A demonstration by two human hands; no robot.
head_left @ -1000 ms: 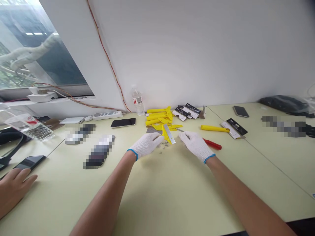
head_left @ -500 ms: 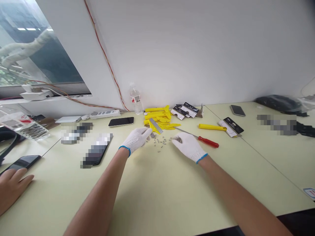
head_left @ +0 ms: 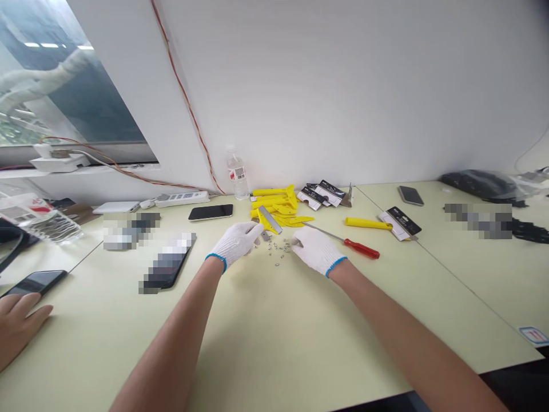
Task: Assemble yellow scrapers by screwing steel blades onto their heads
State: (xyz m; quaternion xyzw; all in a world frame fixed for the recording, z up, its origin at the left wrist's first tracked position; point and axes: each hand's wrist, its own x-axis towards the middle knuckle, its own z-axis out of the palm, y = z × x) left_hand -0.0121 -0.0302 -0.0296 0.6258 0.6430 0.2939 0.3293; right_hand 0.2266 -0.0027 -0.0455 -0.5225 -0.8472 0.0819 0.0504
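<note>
Both of my hands wear white knit gloves with blue cuffs. My left hand (head_left: 237, 245) is closed at the left of a scatter of small silvery metal pieces (head_left: 277, 264), perhaps screws. By its fingertips are a small grey metal plate (head_left: 266, 236) and a yellow scraper head with a grey blade (head_left: 270, 220); what the fingers grip is hidden. My right hand (head_left: 315, 250) is closed at the right edge of the small pieces, fingertips down among them. Whatever it pinches is too small to make out. To its right lies a screwdriver with a red handle (head_left: 362, 249), its shaft passing behind the hand.
Yellow scraper parts (head_left: 274, 197) are heaped behind my hands, beside a water bottle (head_left: 238, 174). Black-and-white cards (head_left: 328, 193) and a yellow handle (head_left: 368, 223) lie to the right. Several phones, including a black one (head_left: 211, 212), rest leftward. Another person's hand (head_left: 21, 326) is at far left.
My right hand has moved left, closer to the small metal pieces, and its fingers have drawn together. My left hand stays nearly where it was.
</note>
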